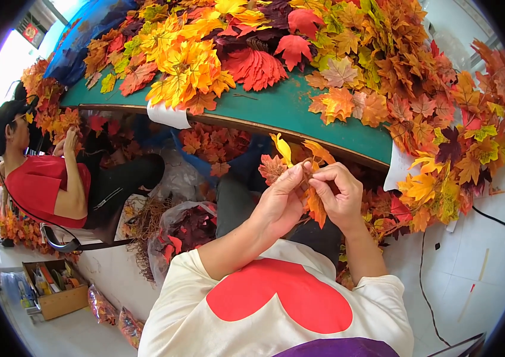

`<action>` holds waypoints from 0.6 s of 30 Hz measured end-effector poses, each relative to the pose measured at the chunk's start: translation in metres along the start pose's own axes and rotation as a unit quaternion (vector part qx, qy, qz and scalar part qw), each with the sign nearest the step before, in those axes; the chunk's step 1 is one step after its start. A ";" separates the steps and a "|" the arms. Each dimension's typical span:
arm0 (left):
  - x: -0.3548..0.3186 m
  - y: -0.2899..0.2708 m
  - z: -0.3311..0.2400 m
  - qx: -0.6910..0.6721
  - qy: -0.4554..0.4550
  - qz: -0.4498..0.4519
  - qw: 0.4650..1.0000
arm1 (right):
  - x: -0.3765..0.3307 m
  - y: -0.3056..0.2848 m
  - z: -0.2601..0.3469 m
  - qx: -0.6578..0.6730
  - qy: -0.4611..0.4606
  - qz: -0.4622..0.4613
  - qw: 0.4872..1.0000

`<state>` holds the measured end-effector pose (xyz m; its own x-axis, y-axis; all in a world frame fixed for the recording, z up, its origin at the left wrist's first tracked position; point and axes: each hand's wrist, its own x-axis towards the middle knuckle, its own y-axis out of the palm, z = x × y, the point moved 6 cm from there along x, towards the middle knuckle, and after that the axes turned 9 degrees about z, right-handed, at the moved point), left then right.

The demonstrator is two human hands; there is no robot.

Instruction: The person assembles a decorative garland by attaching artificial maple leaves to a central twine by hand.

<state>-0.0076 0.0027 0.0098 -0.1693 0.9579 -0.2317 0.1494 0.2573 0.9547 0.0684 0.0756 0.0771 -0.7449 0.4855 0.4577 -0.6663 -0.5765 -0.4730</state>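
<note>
Above my lap, my left hand (283, 196) and my right hand (339, 193) meet, thumbs and fingertips pinched around a sprig of artificial maple leaves (316, 207). A yellow leaf (282, 149) stands up from the sprig, with a rust-coloured leaf (271, 169) to its left. One orange leaf (319, 151) points up behind my right fingers, and another hangs below them. The stem where the fingertips close is mostly hidden. Both hands are just in front of the green table (252, 116), apart from its edge.
Heaped artificial leaves (199, 65) cover much of the table, and a leaf garland (431, 172) hangs over its right side. A clear bag of dark red leaves (190, 229) stands left of my lap. A seated person in red (47, 184) works at the left. A cardboard box (56, 288) sits on the floor.
</note>
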 end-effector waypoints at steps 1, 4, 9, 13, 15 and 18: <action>0.000 -0.001 0.000 0.000 0.000 0.000 1.000 | -0.001 0.000 0.000 0.000 0.000 0.000 1.000; -0.001 0.000 -0.001 0.017 0.020 0.014 1.000 | -0.004 0.002 -0.003 0.012 0.037 0.000 0.999; -0.002 -0.004 0.002 0.053 0.017 -0.005 0.998 | -0.015 0.004 -0.016 0.104 0.144 0.005 0.984; -0.002 -0.006 0.004 0.038 0.012 -0.003 0.999 | -0.019 0.006 -0.022 0.123 0.147 -0.002 0.981; -0.003 -0.006 0.004 0.043 0.012 -0.006 0.999 | -0.020 0.006 -0.022 0.131 0.146 -0.007 0.980; -0.002 -0.005 0.004 0.043 0.008 -0.007 0.999 | -0.019 0.007 -0.021 0.129 0.140 -0.013 0.982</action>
<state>-0.0037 -0.0006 0.0044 -0.1865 0.9523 -0.2415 0.2300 0.2813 0.9316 0.0773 0.0762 0.0496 -0.7316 0.6433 0.2259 -0.6818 -0.6905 -0.2416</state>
